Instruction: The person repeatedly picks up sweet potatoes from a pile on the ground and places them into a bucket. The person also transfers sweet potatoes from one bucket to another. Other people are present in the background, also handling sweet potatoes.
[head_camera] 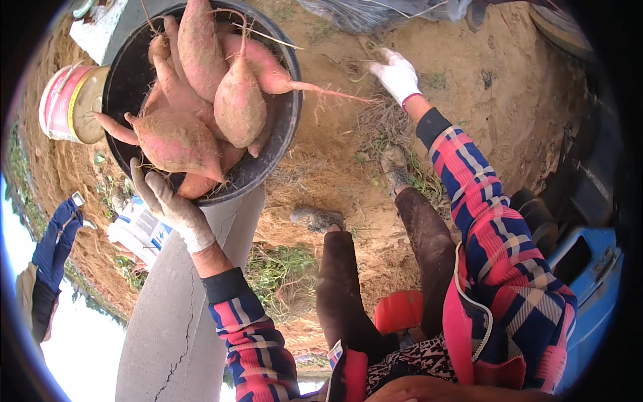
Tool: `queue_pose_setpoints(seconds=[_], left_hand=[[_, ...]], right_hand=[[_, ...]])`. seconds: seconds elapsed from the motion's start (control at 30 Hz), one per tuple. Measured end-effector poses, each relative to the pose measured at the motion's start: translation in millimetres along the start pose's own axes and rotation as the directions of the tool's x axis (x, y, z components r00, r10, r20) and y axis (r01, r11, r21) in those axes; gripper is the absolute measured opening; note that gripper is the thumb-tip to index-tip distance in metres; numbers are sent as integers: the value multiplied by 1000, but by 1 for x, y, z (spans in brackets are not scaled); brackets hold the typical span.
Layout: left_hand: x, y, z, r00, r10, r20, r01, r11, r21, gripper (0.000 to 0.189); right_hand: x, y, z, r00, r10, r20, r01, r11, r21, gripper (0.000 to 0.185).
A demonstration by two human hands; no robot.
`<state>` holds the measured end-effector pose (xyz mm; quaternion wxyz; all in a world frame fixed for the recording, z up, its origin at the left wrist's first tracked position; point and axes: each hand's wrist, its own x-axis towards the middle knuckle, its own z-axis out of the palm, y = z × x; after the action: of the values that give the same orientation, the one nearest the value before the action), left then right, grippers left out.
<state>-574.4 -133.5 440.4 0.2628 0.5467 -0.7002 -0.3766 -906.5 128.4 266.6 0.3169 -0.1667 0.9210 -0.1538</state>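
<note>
A black plastic tub (294, 131) full of large, soil-dusted sweet potatoes (176, 143) takes up the upper left of the view. Its near rim is by my left hand (173, 206), in a soiled white glove, with the fingers reaching up against the tub's side; whether they grip the rim is hard to tell. One long root tip sticks out over the right rim. My right hand (397, 75), also gloved in white, is stretched out over the ground at the upper right, fingers spread, with nothing visible in it. Below it lies a clump of thin dry roots (384, 118).
A cracked concrete post (176, 311) stands beside the tub. Left are a pink-and-white bucket (68, 103), a white bucket (140, 231) and another person's arm (58, 241). Clear plastic sheeting (346, 15) lies at the top, a blue plastic object (593, 301) at right, a red object (399, 311) between my legs.
</note>
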Motion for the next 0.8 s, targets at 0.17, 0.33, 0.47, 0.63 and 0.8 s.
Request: queue_pose_setpoints(seconds=[0.17, 0.33, 0.47, 0.63, 0.8], left_hand=[[-2, -22, -1, 999, 19, -44, -28, 977, -213, 59], [-2, -31, -5, 988, 129, -80, -115, 981, 154, 59], [-7, -28, 3, 967, 100, -233, -41, 968, 248, 71], [-10, -37, 15, 958, -118, -262, 170, 968, 184, 65], [-14, -43, 15, 949, -186, -255, 217, 971, 101, 58]], right_hand=[[95, 82, 78, 982, -36, 184, 104, 922, -373, 46], [10, 40, 62, 940, 94, 329, -252, 841, 479, 23], [-123, -48, -46, 987, -154, -34, 117, 573, 811, 19], [-180, -182, -115, 686, -728, 24, 677, 650, 345, 30], [-122, -217, -109, 970, -242, -3, 157, 619, 770, 63]])
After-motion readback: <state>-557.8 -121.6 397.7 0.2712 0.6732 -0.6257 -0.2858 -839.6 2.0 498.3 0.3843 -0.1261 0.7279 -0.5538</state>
